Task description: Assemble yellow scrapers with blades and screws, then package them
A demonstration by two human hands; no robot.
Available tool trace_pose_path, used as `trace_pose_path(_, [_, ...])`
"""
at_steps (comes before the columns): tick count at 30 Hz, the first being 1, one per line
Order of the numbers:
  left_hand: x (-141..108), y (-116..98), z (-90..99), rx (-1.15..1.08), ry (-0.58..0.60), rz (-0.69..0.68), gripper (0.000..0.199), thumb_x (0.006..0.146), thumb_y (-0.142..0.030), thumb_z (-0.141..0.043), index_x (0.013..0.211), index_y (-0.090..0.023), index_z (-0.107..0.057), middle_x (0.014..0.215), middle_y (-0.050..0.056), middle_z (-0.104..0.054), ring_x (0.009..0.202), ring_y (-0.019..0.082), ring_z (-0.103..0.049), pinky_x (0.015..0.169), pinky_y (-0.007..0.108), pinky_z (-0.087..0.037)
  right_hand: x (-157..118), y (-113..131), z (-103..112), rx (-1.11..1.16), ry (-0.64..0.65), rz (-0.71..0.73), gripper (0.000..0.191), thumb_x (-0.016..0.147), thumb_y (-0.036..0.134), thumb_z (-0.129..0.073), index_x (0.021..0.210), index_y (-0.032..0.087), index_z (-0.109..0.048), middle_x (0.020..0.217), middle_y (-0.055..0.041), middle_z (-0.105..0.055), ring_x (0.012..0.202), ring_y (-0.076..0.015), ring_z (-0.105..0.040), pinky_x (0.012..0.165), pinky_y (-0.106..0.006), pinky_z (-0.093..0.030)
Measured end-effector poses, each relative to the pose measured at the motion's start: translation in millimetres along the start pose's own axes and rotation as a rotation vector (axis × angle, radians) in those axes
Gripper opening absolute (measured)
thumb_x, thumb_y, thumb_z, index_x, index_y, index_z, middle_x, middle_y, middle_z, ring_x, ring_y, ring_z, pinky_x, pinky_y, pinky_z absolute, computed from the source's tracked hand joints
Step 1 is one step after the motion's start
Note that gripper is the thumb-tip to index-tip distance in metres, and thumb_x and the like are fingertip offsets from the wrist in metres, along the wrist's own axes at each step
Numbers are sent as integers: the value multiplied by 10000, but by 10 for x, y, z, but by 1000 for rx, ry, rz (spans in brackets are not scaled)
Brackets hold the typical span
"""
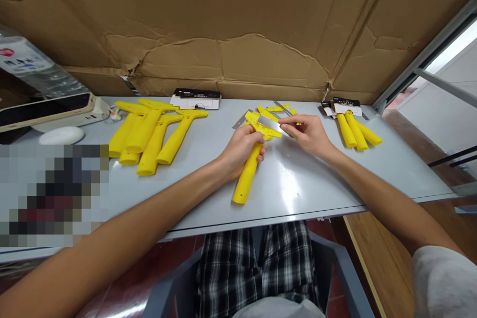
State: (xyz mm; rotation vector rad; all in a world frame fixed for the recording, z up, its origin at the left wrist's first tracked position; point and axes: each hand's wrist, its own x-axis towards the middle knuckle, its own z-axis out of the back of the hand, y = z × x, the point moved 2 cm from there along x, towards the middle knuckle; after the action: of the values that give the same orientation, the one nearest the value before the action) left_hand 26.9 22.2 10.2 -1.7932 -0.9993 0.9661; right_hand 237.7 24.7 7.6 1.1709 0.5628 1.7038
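My left hand is wrapped round the neck of a yellow scraper handle, whose round butt points down toward the table's front edge. Between the thumb and fingers of my right hand is a thin metal blade, held at the head of that handle. Whether the blade sits inside the head or only against it, I cannot tell. Just behind my hands lie more loose metal blades and small yellow plastic parts, partly hidden by my fingers.
Several yellow handles lie at the left, beside a black-and-white card pack. At the right are carded yellow scrapers. A phone on a stand, a white mouse and a water bottle pack stand far left. Cardboard walls the back.
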Motion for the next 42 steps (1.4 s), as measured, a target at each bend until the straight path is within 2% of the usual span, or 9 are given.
trace_pose_path(9, [-41, -13, -34, -1, 11, -6, 345, 651, -89, -669, 976, -184, -602, 790, 15, -603, 526, 111, -537, 403, 212, -398, -9, 5, -6, -31, 27, 10, 227, 961, 441, -782, 1011, 256, -903, 924, -51, -825, 681, -163, -565, 677, -357, -446])
trace_pose_path(15, [-55, -47, -55, -2, -82, 45, 146, 925, -224, -722, 966, -197, -584, 719, 3, -591, 485, 121, -545, 390, 221, -403, -3, -12, -4, -32, 56, 7, 266, 971, 475, -773, 1048, 253, -899, 914, -52, -804, 687, -161, -543, 682, -354, -449])
trace_pose_path(20, [-35, -41, -54, 14, -96, 76, 87, 996, -223, -674, 996, -184, -597, 711, 3, -604, 454, 113, -532, 379, 222, -397, 21, 18, 38, -9, 219, -30, 313, 951, 431, -772, 1166, 222, -864, 940, -55, -774, 731, -166, -583, 672, -341, -472])
trace_pose_path(23, [-23, -28, -42, 20, -84, 66, 53, 1006, -201, -641, 999, -176, -595, 707, 1, -597, 462, 113, -539, 376, 214, -399, 35, 37, 81, 40, 298, -92, 300, 939, 415, -785, 1145, 204, -840, 908, -49, -753, 734, -167, -603, 672, -339, -488])
trace_pose_path(25, [-18, -21, -35, 20, -72, 55, 47, 996, -198, -645, 1008, -171, -609, 711, 6, -605, 468, 115, -541, 372, 211, -398, 53, 31, 109, 110, 282, -163, 266, 910, 425, -829, 1052, 200, -812, 864, -37, -733, 717, -160, -605, 657, -331, -494])
trace_pose_path(28, [-20, -19, -32, 34, -55, 46, 61, 968, -205, -682, 993, -170, -639, 701, 11, -613, 467, 116, -538, 369, 208, -400, 85, 5, 129, 290, 162, -259, 314, 837, 448, -911, 907, 207, -723, 864, -32, -735, 760, -163, -660, 684, -321, -540])
trace_pose_path(32, [-36, -29, -45, 80, -53, 51, 94, 929, -185, -744, 965, -162, -661, 662, -1, -596, 455, 100, -510, 375, 198, -401, 72, -8, 60, 538, 78, -376, 395, 764, 488, -964, 940, 214, -740, 996, -67, -802, 913, -205, -755, 809, -354, -596])
trace_pose_path(36, [-43, -40, -46, 119, -49, 37, 105, 918, -122, -709, 1016, -145, -676, 667, -3, -604, 457, 96, -515, 379, 193, -403, 9, 37, -48, 613, 95, -429, 410, 724, 484, -992, 919, 204, -765, 1071, -87, -814, 1004, -218, -746, 795, -334, -564])
trace_pose_path(42, [-35, -53, -22, 22, -59, 23, 76, 986, -203, -643, 956, -190, -574, 676, -22, -584, 469, 106, -541, 380, 202, -407, -21, 69, -66, 595, 5, -490, 440, 652, 469, -1035, 827, 166, -767, 871, -35, -715, 822, -142, -611, 675, -283, -440])
